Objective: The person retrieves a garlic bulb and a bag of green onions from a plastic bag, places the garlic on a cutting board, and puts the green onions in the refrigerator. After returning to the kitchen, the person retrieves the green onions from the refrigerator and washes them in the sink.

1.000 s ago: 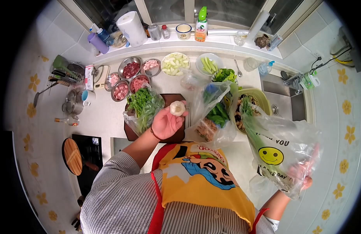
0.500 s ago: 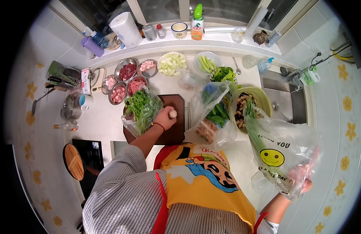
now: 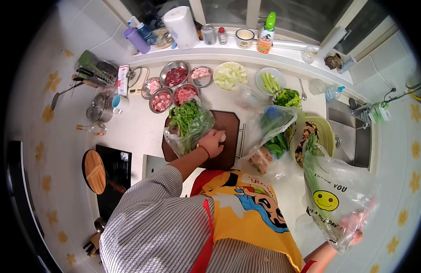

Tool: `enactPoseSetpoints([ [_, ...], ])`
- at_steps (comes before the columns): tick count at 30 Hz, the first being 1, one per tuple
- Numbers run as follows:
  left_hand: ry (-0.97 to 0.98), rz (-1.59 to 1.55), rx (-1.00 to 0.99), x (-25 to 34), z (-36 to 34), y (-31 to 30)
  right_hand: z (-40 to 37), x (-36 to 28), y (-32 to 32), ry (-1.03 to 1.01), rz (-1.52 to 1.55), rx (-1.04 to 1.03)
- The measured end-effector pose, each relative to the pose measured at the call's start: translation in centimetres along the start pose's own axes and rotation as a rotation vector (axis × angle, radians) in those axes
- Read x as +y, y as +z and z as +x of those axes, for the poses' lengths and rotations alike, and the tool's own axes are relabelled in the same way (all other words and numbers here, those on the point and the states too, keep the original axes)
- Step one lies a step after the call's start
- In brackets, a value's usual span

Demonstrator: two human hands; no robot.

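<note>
My left hand [image 3: 211, 143] is closed around a small, round, whitish thing that looks like a garlic bulb [image 3: 222, 137], low over the brown cutting board [image 3: 226, 157]. Beside it, a clear bag of leafy herbs [image 3: 187, 120] lies on the board's left side. Off to the right, my right hand [image 3: 353, 227] grips the lower end of a plastic bag with a smiley face [image 3: 326, 200]. Green onions [image 3: 313, 170] stick out of the bag's upper end, close to a green basket [image 3: 327, 136] holding dark mushroom-like pieces. The bag's film partly covers my right fingers.
Several metal bowls of cut meat [image 3: 176, 75] stand behind the board, near a plate of pale chopped vegetable [image 3: 231, 76] and a plate of green sticks [image 3: 270, 82]. A bag with green peppers [image 3: 276, 145] lies right of the board. The sink [image 3: 351, 148] is far right, the black cooktop [image 3: 117, 164] left.
The view has turned, so the counter appears shifted to the right. My left hand stays on the whitish thing over the board, and my right hand still holds the smiley bag.
</note>
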State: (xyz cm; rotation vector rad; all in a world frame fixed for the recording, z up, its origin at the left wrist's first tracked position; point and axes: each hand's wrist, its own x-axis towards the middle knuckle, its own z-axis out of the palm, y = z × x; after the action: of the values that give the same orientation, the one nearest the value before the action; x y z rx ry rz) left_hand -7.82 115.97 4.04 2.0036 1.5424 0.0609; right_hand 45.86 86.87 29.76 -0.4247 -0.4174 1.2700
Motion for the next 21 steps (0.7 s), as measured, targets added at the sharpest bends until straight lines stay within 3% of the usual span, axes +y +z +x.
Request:
enactPoseSetpoints([
  [2, -0.011, -0.02, -0.015, -0.2, -1.7, -0.2, 1.3, 1.5, 1.9, -0.042, 0.03, 0.13],
  [5, -0.015, -0.09, 0.035, -1.7, -4.4, 0.2, 2.9, 2.1, 2.1, 0.032, 0.053, 0.012],
  [10, -0.095, -0.134, -0.05, -3.6, -8.1, 2.7, 5.0, 2.5, 1.6, 0.106, 0.041, -0.098],
  [21, -0.124, -0.202, -0.265, 1.3, -14.2, 4.9, 8.1, 1.9, -1.1, 0.229, 0.038, -0.284],
])
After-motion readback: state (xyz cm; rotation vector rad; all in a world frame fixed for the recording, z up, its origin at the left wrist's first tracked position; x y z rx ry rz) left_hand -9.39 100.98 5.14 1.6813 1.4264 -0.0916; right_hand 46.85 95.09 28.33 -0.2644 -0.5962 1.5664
